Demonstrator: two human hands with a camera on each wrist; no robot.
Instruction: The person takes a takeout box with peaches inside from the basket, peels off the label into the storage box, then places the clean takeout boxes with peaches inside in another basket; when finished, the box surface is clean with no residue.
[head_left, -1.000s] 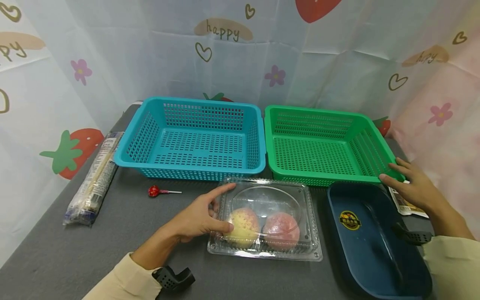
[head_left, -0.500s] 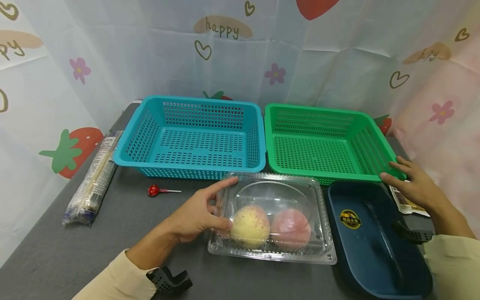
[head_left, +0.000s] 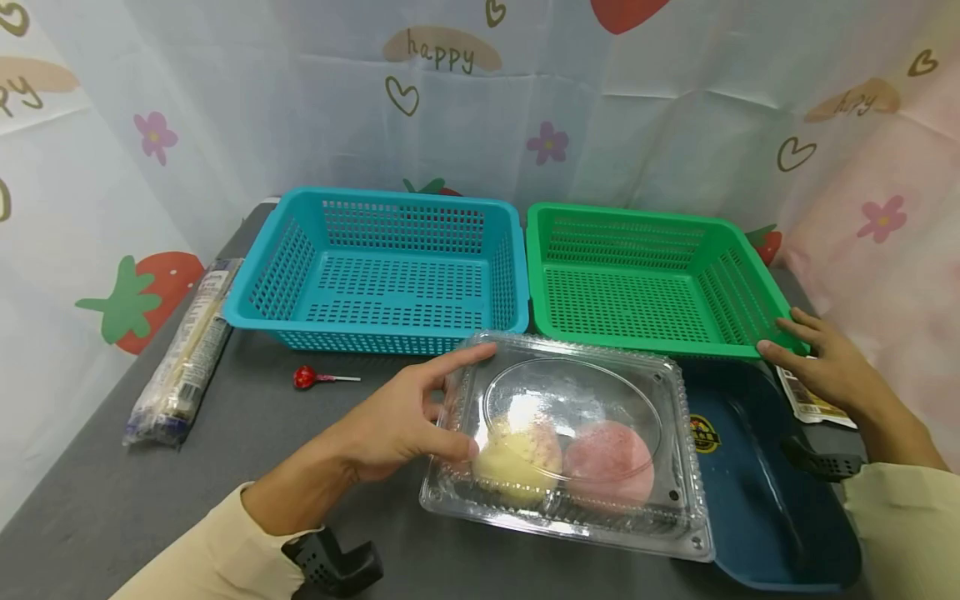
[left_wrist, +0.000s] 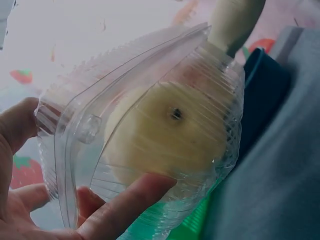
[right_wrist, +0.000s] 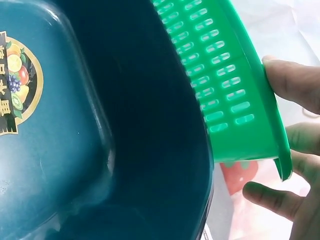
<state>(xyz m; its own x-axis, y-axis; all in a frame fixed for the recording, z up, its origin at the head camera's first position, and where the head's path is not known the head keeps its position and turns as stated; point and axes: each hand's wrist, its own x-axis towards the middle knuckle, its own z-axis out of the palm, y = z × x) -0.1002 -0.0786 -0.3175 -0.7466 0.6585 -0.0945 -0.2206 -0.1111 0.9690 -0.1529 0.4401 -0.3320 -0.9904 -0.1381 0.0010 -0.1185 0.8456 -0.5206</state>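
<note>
My left hand (head_left: 401,429) grips the left end of a clear plastic clamshell box (head_left: 675,467), thumb on the near side and index finger along the far edge. Two round fruits are inside: a yellow one (head_left: 517,467) with a red blush and a pink one (head_left: 609,467). The box is tilted, its right end overlapping the dark blue basin (head_left: 780,508). In the left wrist view, fingers curl round the box (left_wrist: 165,125). My right hand (head_left: 832,367) touches the green basket's (head_left: 652,342) front right corner. Its fingers lie loose and spread against the rim (right_wrist: 272,95).
A blue basket (head_left: 375,325) stands left of the green one. A red lollipop (head_left: 306,377) lies before it. Further left is a long plastic-wrapped pack (head_left: 183,358). A flat packet (head_left: 810,400) lies partly hidden under my right hand. A printed curtain (head_left: 637,133) hangs behind.
My left hand has raised the clamshell box off the table, tilted it and brought it rightwards over the basin's edge. My right hand stays at the green basket's corner.
</note>
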